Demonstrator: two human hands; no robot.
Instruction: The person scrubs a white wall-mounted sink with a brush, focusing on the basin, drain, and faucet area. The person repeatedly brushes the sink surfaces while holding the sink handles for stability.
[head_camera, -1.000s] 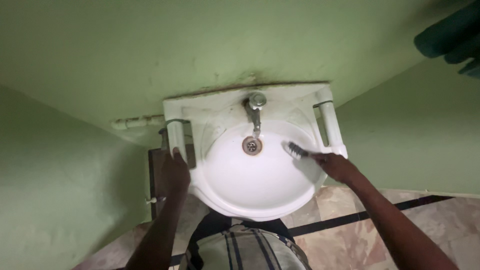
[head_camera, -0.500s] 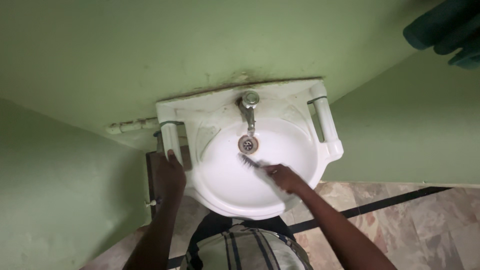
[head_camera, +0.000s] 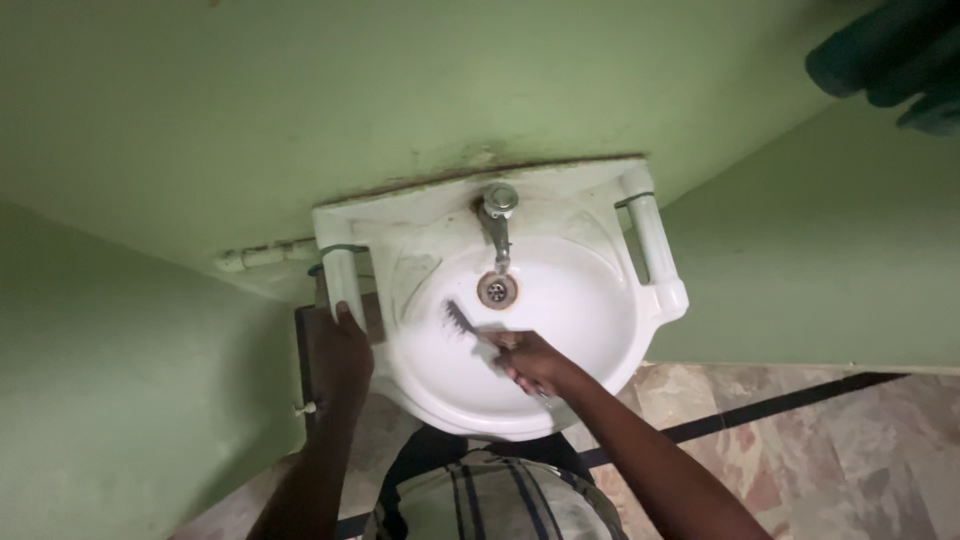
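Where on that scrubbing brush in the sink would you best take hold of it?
By the handle, as the right hand does now. The brush lies with its dark bristle head pointing toward the basin's left wall, near the drain, and its handle trailing toward the sink's front rim. Coming from the front, over that rim, probably suits best, fingers wrapped around the handle clear of the bristles.

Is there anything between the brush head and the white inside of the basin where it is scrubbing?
Nothing visible. The right hand holds the brush, whose bristles lie against the bare basin left of the drain. The tap stands behind, out of the way.
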